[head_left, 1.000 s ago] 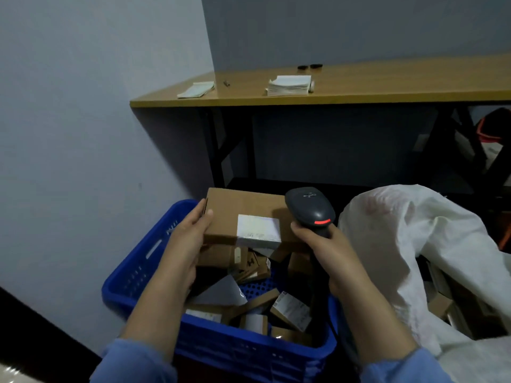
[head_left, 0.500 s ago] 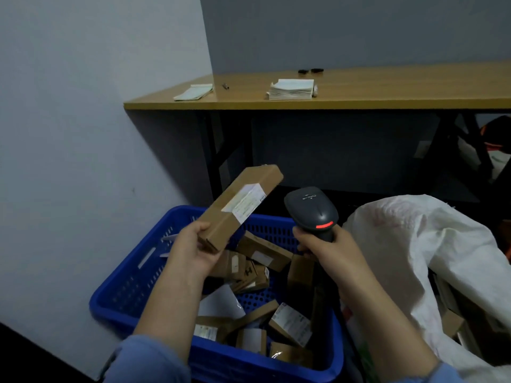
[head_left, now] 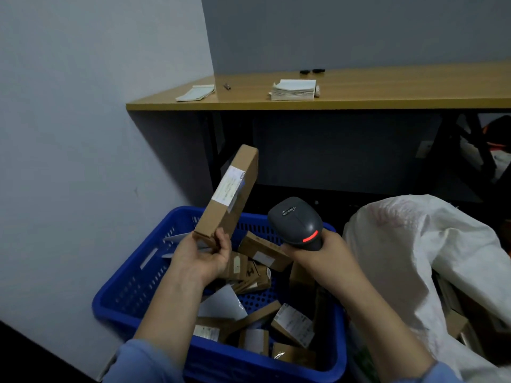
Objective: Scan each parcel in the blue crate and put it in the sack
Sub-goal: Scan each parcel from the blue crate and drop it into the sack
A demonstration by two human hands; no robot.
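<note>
Held parcel (head_left: 229, 194): flat brown carton, tilted on end above the far-left corner of the blue crate (head_left: 119, 286); its white label (head_left: 229, 189) carries print too small to read. Left hand (head_left: 204, 255): pinches the carton's lower end, thumb in front, the other fingers hidden behind it. Right hand (head_left: 323, 255): fingers curled tight round the handle of a dark grey scanner (head_left: 297, 222), which has a red strip on its head and an illegible silver mark on top, and is held just right of the carton over the crate's far edge. Crate contents: more brown parcels (head_left: 264, 251), several with white labels, none legible, lying jumbled across its perforated bottom. White sack (head_left: 431, 244): stands touching the crate's right side, mouth slumped, with cartons showing inside. Bench (head_left: 359, 89): wooden top on dark legs behind the crate; a paper stack (head_left: 293, 91) lies near its front edge, loose sheets (head_left: 195, 93) toward its left corner, and two small dark objects (head_left: 312, 71) farther back. Room: pale grey walls (head_left: 83, 106) meet at a corner behind the bench.
</note>
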